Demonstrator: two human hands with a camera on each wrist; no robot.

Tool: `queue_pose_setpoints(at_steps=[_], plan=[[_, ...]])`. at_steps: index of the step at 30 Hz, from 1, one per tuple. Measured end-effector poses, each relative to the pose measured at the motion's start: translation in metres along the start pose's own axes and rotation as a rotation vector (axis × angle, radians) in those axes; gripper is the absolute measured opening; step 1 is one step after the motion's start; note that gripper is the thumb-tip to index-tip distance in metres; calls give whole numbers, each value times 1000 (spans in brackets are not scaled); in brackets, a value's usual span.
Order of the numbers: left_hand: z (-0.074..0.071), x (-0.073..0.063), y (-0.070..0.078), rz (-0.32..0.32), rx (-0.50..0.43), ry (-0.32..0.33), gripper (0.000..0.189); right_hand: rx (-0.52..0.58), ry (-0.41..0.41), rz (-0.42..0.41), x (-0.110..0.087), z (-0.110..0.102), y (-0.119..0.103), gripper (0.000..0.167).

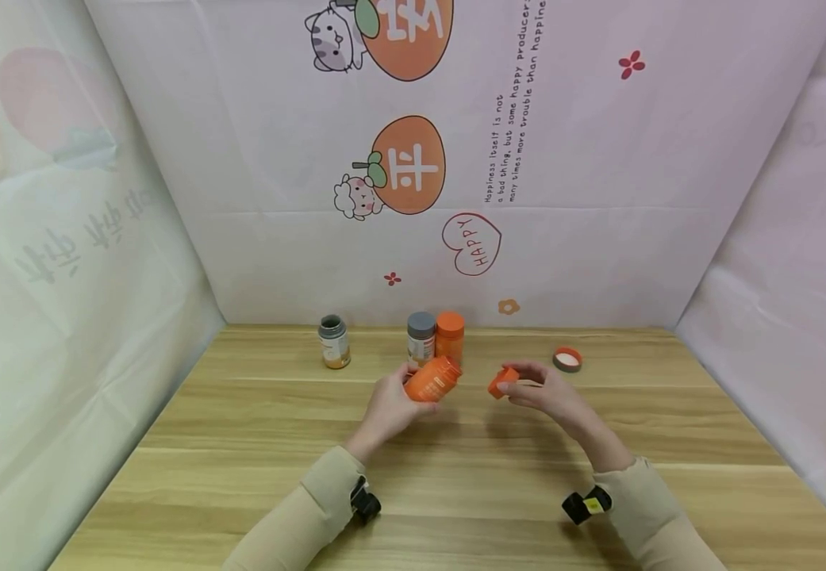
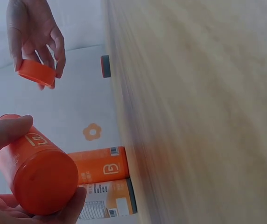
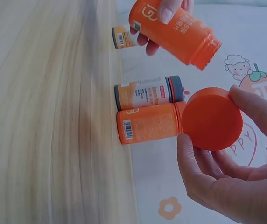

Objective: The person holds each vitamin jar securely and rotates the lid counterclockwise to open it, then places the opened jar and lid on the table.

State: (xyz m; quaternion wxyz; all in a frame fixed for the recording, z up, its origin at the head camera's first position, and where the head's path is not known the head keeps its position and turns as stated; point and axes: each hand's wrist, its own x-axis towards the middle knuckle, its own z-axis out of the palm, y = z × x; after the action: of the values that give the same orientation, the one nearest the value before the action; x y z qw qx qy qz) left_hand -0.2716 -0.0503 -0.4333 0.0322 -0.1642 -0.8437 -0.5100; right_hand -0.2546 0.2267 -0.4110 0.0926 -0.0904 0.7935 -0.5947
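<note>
My left hand (image 1: 393, 406) grips an orange pill bottle (image 1: 432, 379) above the table, its uncapped neck tilted up to the right. In the right wrist view that bottle's open threaded mouth (image 3: 207, 55) shows. My right hand (image 1: 544, 394) pinches an orange cap (image 1: 503, 382) by its rim, a short way right of the bottle. The cap (image 2: 36, 72) and bottle are apart. Behind the left hand stand a capped white-and-orange bottle with a grey lid (image 1: 421, 337) and a capped orange bottle (image 1: 450, 333), side by side.
An uncapped grey-necked bottle (image 1: 334, 342) stands at the back left of the wooden table (image 1: 270, 444). A grey cap with an orange rim (image 1: 567, 359) lies upturned at the back right. A printed white sheet (image 1: 277, 238) walls the back and sides.
</note>
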Motion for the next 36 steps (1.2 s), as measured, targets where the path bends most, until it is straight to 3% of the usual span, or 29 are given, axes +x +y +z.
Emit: queue_pose_setpoints(at_steps=[6, 13, 29, 36], plan=[[-3, 1, -1, -12, 3, 29, 54, 10, 16, 3, 0, -4, 4, 66], [-7, 2, -5, -20, 5, 58, 55, -114, 58, 9, -5, -9, 3, 65], [-24, 8, -17, -84, 54, 107, 58, -174, 80, 68, -7, -18, 11, 65], [-32, 11, -22, -99, 66, 125, 58, -165, 90, 47, -5, -23, 17, 68]])
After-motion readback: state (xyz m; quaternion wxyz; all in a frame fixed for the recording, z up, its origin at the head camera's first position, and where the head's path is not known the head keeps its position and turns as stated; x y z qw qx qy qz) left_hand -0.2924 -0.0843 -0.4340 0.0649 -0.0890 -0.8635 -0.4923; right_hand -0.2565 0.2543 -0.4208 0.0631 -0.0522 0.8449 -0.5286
